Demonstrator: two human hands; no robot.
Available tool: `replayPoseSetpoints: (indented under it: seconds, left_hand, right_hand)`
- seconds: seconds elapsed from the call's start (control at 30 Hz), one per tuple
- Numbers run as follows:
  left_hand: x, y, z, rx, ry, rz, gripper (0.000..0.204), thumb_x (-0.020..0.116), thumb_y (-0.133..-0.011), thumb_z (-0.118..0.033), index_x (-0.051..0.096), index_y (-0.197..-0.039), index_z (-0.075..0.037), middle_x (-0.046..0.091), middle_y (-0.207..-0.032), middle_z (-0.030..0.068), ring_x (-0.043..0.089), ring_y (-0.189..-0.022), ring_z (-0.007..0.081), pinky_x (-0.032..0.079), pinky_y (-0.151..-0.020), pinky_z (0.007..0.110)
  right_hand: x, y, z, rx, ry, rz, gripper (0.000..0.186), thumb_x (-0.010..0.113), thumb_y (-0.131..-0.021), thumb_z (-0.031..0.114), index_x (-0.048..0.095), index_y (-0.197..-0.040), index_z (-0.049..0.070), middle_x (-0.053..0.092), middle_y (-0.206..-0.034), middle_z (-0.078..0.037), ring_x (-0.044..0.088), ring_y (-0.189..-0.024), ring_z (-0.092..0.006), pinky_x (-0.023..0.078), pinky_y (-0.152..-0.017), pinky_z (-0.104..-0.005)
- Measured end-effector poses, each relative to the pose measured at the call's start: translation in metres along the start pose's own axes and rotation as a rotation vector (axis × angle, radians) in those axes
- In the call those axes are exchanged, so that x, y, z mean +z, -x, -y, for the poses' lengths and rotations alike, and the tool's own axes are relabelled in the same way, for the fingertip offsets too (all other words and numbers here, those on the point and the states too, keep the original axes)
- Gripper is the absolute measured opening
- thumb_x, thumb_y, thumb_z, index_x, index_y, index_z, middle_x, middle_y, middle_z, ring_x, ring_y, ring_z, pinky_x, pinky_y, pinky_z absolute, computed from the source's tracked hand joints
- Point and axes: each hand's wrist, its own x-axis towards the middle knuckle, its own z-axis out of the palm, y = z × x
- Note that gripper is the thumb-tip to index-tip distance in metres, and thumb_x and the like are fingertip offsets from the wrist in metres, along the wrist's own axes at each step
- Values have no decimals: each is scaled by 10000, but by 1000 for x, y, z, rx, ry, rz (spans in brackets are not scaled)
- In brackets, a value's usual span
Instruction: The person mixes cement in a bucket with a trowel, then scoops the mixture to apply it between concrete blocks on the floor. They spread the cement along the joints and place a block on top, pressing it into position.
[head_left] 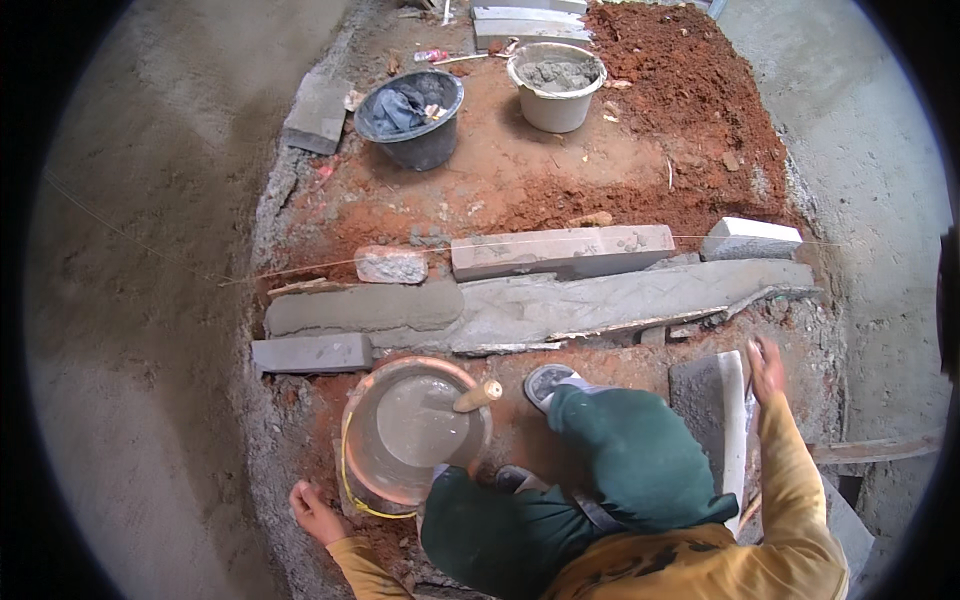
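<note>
I squat in green trousers over red soil. My right hand (767,368) grips the top end of a grey block (712,400) with a pale edge, which stands beside my right knee. My left hand (317,512) rests on the ground by the lower left rim of an orange-rimmed bucket (362,400), fingers spread and nothing in it. The bucket holds wet grey mortar, and a trowel with a wooden handle (478,396) sticks out of it. My shoe (548,382) stands just right of the bucket.
Ahead lie a mortar bed (365,306), a laid long block (560,250), a white block (750,238) and a loose grey block (312,352). A string line (300,270) runs across. Behind stand a black bucket (412,115), a white mortar bucket (556,85) and a soil heap (690,80).
</note>
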Motion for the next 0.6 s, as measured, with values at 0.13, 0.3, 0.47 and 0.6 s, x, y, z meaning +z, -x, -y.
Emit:
replayPoseSetpoints:
  seconds: [0.13, 0.3, 0.47, 0.6]
  left_hand:
    - [-4, 21, 6, -21, -113, -87, 330, 523, -970, -274, 565, -1088, 31, 605, -986, 93, 583, -902, 203, 482, -798, 328]
    - [-8, 48, 31, -133, 138, -139, 243, 534, -962, -222, 582, -1041, 2, 593, -981, 53, 553, -881, 148, 469, -813, 295]
    - [14, 77, 61, -182, 116, -185, 262, 529, -967, -256, 565, -1032, -5, 590, -934, 41, 540, -843, 125, 462, -776, 286]
    - [34, 88, 78, -294, 126, -88, 357, 506, -970, -351, 557, -1035, -4, 620, -911, 89, 575, -767, 150, 468, -714, 292]
  right_hand:
    - [31, -57, 167, -392, -232, 116, 345, 587, -921, 244, 573, -1175, 10, 575, -1125, -177, 558, -1066, -297, 428, -932, -350]
    - [114, -17, 354, -1104, -222, 546, 466, 651, -854, 385, 598, -1158, 37, 574, -1164, -180, 554, -1082, -342, 439, -935, -394]
    - [196, 43, 411, -1280, 442, 1087, 474, 565, -871, 445, 608, -1136, 53, 603, -1123, -191, 598, -1025, -372, 491, -842, -453]
    - [211, 68, 441, -1328, 691, 1231, 396, 546, -863, 360, 614, -1131, 77, 662, -1029, -155, 633, -973, -357, 506, -804, -463]
